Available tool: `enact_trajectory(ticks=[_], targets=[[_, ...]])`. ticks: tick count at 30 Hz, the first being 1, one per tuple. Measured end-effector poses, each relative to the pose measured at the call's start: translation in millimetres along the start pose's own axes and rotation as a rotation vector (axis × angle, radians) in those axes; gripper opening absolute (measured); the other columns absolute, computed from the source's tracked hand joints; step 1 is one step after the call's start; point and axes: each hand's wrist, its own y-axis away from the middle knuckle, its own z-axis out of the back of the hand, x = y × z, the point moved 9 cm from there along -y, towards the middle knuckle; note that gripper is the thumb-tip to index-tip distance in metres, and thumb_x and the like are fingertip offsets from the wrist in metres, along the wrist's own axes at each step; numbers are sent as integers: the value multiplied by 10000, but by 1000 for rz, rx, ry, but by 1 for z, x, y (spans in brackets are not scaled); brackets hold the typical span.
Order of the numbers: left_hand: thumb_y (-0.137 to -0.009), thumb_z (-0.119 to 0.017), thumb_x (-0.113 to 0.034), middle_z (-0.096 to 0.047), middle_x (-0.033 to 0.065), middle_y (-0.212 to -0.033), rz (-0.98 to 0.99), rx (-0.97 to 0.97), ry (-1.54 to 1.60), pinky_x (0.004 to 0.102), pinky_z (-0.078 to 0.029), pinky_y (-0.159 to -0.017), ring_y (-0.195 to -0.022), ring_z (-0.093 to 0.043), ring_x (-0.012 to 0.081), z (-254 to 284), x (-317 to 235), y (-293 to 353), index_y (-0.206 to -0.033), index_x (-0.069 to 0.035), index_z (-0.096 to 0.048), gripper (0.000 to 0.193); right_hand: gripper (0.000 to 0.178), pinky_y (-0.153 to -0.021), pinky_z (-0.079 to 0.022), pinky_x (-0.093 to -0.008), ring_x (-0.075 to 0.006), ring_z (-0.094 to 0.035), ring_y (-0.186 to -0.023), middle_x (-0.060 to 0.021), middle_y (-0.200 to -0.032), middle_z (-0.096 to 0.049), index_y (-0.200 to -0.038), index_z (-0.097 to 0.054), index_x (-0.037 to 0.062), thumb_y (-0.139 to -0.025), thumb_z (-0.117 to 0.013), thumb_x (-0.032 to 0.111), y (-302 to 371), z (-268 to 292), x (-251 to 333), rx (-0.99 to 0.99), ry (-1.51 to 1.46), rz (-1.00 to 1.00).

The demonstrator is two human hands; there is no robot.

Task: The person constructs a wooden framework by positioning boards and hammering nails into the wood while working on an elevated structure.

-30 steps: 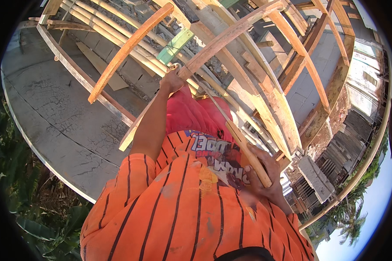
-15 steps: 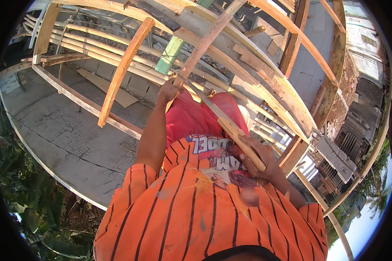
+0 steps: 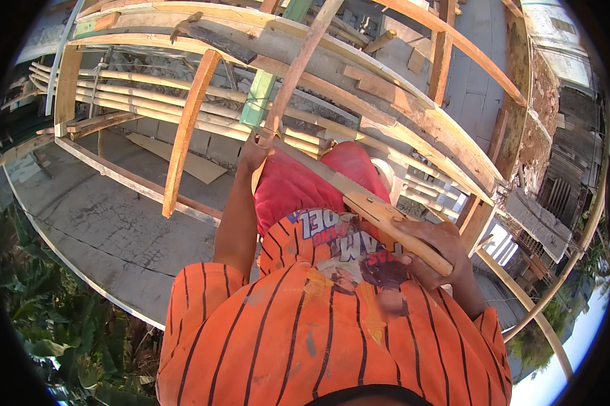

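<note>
My right hand [image 3: 437, 249] is wrapped round the pale wooden handle [image 3: 399, 227] of a handsaw. Its long metal blade [image 3: 311, 164] slants up and left across my lap. The blade's far end lies against the lower end of a narrow wooden batten [image 3: 297, 84], close to my left hand [image 3: 255, 150]. My left fingers are closed round that end of the batten, which runs up and away from me. Exactly where the teeth meet the wood is too small to make out.
A green post [image 3: 258, 98] stands just beyond my left hand. An orange-brown batten [image 3: 191, 132] hangs to the left. On a beam lies a dark-handled tool, seemingly a hammer [image 3: 217, 42]. Bamboo poles [image 3: 149, 98] run behind, above a grey concrete slab [image 3: 108, 196].
My right hand has drawn the saw back, down and to the right. My left hand keeps its hold on the batten. The whole view has shifted slightly.
</note>
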Motion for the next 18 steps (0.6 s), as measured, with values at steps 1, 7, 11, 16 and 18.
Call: enact_trajectory(ticks=[1, 7, 11, 16, 18], targets=[[-672, -752, -112, -631, 74, -906, -32, -21, 15, 314, -501, -719, -804, -597, 164, 5, 13, -6, -1029, 1, -580, 413, 473, -519, -462, -262, -152, -596, -519, -97, -765, -662, -1195, -579, -34, -826, -700, 236, 10, 15, -4, -49, -80, -18], [-711, -784, -335, -670, 136, -1082, 211, 329, 50, 329, -506, -831, -940, -643, 211, 10, 5, -4, -1214, 89, -561, 695, 523, -526, -424, -237, -88, -535, -549, -53, -709, -613, -1190, -576, -69, -851, -706, 309, 41, 32, -28, -233, -141, -47], [-775, -687, -515, -629, 162, -1185, 211, 11, -110, 391, -446, -953, -1094, -591, 273, 32, 52, -9, -1301, 71, -470, 817, 517, -542, -423, -235, -89, -538, -567, -65, -757, -616, -1208, -567, -74, -855, -694, 280, 26, 9, -46, -174, -135, -89], [-726, -685, -580, -582, 179, -1241, 147, -122, -312, 438, -444, -956, -1096, -584, 355, 7, 0, 17, -1283, -95, -468, 769, 461, -663, -484, -277, -171, -629, -723, -145, -925, -660, -1235, -554, -49, -839, -657, 166, 1, -25, -53, -78, -87, -108], [-703, -709, -543, -621, 167, -1173, 139, -373, -512, 436, -464, -930, -1072, -597, 357, 10, -27, 46, -1295, -118, -455, 772, 470, -718, -499, -327, -241, -648, -796, -134, -952, -678, -1262, -536, -4, -830, -662, 134, -8, -34, -56, -93, -64, -28]])
